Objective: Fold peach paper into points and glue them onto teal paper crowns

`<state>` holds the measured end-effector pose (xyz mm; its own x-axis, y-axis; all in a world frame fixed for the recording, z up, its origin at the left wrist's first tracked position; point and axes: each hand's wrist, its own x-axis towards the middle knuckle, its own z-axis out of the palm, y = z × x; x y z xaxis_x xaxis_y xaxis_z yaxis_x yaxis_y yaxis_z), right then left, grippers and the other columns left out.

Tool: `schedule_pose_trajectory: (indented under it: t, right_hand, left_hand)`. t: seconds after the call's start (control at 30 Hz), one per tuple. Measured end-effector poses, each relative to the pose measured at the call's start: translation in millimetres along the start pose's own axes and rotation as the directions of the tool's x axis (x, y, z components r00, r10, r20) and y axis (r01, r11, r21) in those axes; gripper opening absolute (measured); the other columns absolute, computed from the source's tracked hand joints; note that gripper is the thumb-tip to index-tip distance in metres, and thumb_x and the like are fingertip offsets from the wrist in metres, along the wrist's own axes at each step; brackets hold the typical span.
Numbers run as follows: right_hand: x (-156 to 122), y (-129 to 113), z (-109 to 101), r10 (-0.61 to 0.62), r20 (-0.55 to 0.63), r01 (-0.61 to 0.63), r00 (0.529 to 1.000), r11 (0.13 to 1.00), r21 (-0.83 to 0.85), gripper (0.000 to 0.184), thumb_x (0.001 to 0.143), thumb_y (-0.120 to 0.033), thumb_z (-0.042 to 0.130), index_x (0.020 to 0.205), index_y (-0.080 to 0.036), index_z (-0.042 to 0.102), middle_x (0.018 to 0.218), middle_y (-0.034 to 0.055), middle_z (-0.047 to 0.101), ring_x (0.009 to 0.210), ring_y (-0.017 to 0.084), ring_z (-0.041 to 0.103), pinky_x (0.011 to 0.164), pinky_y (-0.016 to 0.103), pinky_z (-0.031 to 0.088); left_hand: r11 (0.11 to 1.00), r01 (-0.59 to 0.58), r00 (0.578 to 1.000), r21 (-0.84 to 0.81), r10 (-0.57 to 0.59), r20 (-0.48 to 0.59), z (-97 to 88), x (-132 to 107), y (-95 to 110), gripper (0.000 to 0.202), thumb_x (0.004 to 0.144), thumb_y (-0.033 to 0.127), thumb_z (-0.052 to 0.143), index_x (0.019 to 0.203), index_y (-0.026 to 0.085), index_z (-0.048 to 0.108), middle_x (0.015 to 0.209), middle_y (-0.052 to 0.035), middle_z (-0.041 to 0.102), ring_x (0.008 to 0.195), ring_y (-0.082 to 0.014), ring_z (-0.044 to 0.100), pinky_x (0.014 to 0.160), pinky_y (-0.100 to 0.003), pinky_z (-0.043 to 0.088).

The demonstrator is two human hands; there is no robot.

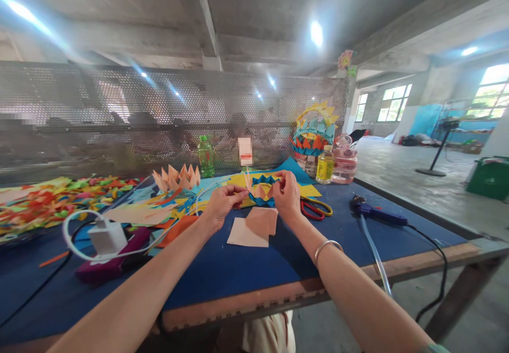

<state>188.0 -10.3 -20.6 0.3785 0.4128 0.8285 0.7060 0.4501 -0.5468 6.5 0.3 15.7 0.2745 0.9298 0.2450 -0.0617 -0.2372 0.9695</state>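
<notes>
My left hand [226,202] is closed, its thumb and fingertips pinched at the left side of a small peach paper piece with folded points [260,191]. My right hand [289,195] is closed on that piece's right side, its fingers bent and partly hiding it. Just behind and below the piece shows a blue zigzag paper ring [260,180]; whether the two are joined I cannot tell. Flat peach paper sheets [247,232] lie on the blue tabletop under my hands. Scissors with red and yellow handles [318,208] lie beside my right wrist.
To the right lies a blue glue gun [382,214] with a glue stick and cord. A white charger [106,236] sits in a purple power strip [113,263] at left. Behind stand a peach paper crown [177,178], a green bottle [205,157], a yellow-labelled bottle [325,165] and stacked paper crowns [314,130].
</notes>
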Motion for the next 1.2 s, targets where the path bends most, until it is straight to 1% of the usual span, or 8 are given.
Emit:
schedule_pose_trajectory:
  t: [0.13,0.27,0.5,0.63,0.9,1.03,1.13,1.2]
  right_hand:
    - [-0.5,-1.0,1.2,0.02,0.006,-0.02,1.0,1.0,0.016,0.016,0.079,-0.017,0.043,0.092,-0.021,0.051,0.079,0.0024,0.05,0.071,0.019,0.049,0.064,0.031,0.043]
    - [-1.1,-3.1,0.6,0.006,0.027,-0.006,1.0,1.0,0.027,0.015,0.08,-0.019,0.044,0.093,-0.02,0.051,0.081,0.0033,0.051,0.073,0.019,0.049,0.064,0.031,0.043]
    - [-1.8,-6.1,0.2,-0.028,0.047,0.027,0.999,0.999,0.017,0.011,0.085,-0.023,0.044,0.094,-0.02,0.051,0.085,0.0042,0.054,0.075,0.019,0.051,0.07,0.032,0.044]
    - [-1.9,-7.2,-1.4,-0.06,0.065,0.06,0.996,0.998,0.002,0.011,0.086,-0.022,0.045,0.095,-0.02,0.051,0.085,0.004,0.055,0.076,0.018,0.051,0.071,0.032,0.044]
    - [-4.2,-13.2,-3.3,-0.15,0.129,0.159,0.98,0.985,-0.063,0.014,0.086,-0.018,0.044,0.098,-0.02,0.051,0.089,0.0055,0.054,0.085,0.02,0.054,0.077,0.032,0.046]
    - [-5.0,-20.0,-2.9,-0.194,0.174,0.215,0.965,0.971,-0.108,0.016,0.086,-0.017,0.044,0.099,-0.02,0.052,0.09,0.006,0.056,0.087,0.021,0.054,0.077,0.033,0.045]
    - [-3.9,-24.5,-4.3,-0.215,0.187,0.242,0.959,0.96,-0.139,0.019,0.084,-0.015,0.044,0.1,-0.02,0.053,0.091,0.0068,0.056,0.088,0.023,0.053,0.078,0.034,0.045]
    - [-2.7,-26.4,-5.7,-0.223,0.189,0.253,0.956,0.955,-0.153,0.02,0.083,-0.014,0.044,0.1,-0.02,0.053,0.091,0.0073,0.056,0.088,0.023,0.052,0.077,0.035,0.044]
  left_hand:
    - [1.0,-0.005,0.999,0.025,0.004,0.044,-0.1,-0.6,-1.8,0.036,0.046,0.039,0.087,0.066,0.015,0.069,0.057,0.0025,0.059,0.052,-0.0089,0.048,0.053,-0.023,0.039]
    - [0.997,-0.01,0.987,0.074,-0.002,0.159,5.4,-6.4,-3.4,0.032,0.055,0.041,0.083,0.071,0.015,0.071,0.061,0.0006,0.061,0.051,-0.009,0.049,0.054,-0.024,0.041]
    - [0.974,-0.124,0.924,0.19,0.044,0.379,22.8,-21.9,-7.1,0.029,0.066,0.039,0.075,0.082,0.015,0.073,0.065,-0.0012,0.064,0.052,-0.0101,0.052,0.054,-0.023,0.042]
    - [0.942,-0.192,0.896,0.276,0.054,0.44,28.8,-25.8,-13.5,0.032,0.072,0.042,0.07,0.085,0.014,0.073,0.07,-0.003,0.066,0.054,-0.0113,0.053,0.055,-0.024,0.043]
    - [0.839,-0.358,0.863,0.411,0.129,0.489,42.5,-43.8,-14.3,0.043,0.081,0.052,0.058,0.063,0.014,0.065,0.062,-0.0006,0.057,0.056,-0.0113,0.046,0.054,-0.023,0.033]
    - [0.791,-0.365,0.891,0.491,0.145,0.43,52.0,-49.8,-14.1,0.054,0.08,0.058,0.059,0.047,0.016,0.053,0.048,0.0028,0.043,0.049,-0.0099,0.036,0.05,-0.026,0.022]
    - [0.791,-0.332,0.916,0.514,0.14,0.377,56.0,-50.3,-15.7,0.056,0.079,0.057,0.062,0.042,0.017,0.047,0.043,0.0031,0.042,0.047,-0.0096,0.034,0.049,-0.027,0.021]
    - [0.809,-0.3,0.927,0.506,0.122,0.355,57.0,-50.1,-17.0,0.051,0.081,0.05,0.062,0.044,0.017,0.051,0.042,0.0024,0.045,0.046,-0.0101,0.038,0.048,-0.027,0.023]
